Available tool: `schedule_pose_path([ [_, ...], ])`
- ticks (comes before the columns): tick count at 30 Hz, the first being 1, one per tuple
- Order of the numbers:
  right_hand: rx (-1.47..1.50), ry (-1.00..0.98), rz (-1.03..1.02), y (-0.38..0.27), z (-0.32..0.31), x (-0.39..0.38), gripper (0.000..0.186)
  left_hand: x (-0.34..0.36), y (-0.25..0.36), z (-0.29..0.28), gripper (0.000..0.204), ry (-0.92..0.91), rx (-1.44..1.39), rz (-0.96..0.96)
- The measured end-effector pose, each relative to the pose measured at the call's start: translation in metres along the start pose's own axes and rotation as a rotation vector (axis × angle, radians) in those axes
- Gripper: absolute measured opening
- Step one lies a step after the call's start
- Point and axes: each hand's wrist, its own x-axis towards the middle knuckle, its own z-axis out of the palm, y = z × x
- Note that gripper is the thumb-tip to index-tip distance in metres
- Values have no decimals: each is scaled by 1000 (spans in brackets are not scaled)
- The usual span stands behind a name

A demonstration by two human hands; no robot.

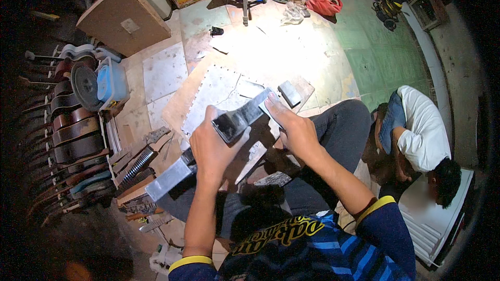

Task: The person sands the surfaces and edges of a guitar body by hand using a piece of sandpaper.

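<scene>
My left hand (pixel 209 148) is wrapped around a long dark bar (pixel 229 122) with a glossy black middle and a dusty grey face toward the far right. A grey flat piece (pixel 169 179) sticks out at the near left of that hand; whether it belongs to the same bar is hidden. My right hand (pixel 297 130) is closed at the bar's far end, thumb pressed on a small pale pad (pixel 266 105) against it. Just beyond lies a grey rectangular block (pixel 289 93) on the floor. A pale pointed piece (pixel 251 161) is below, between my legs.
A perforated white sheet (pixel 208 93) lies on brown board ahead. Several guitar bodies (pixel 78 130) stand in a row at left, beside a clear plastic tub (pixel 119 84). Tools and a metal spring (pixel 138 166) lie near my left. Another person (pixel 422 130) crouches at right.
</scene>
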Motion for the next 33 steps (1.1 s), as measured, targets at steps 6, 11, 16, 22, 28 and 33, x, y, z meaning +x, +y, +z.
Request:
schedule_pose_path([
  [6,-21,51,-69,3,-2,16,81,2,-6,1,57,9,-24,39],
  [11,-34,78,-51,7,-3,30,87,-3,3,2,59,-5,12,34],
  [16,-42,-5,-85,-6,-8,3,76,-6,-12,-5,58,49,-35,34],
  [22,-15,69,-118,-8,-1,22,78,-6,-24,-4,63,80,-37,48],
  [28,-33,140,-131,-4,4,41,77,-7,-20,-6,68,9,-42,16],
  [33,11,50,-47,-16,-3,12,74,-4,-25,-10,69,31,-65,8],
])
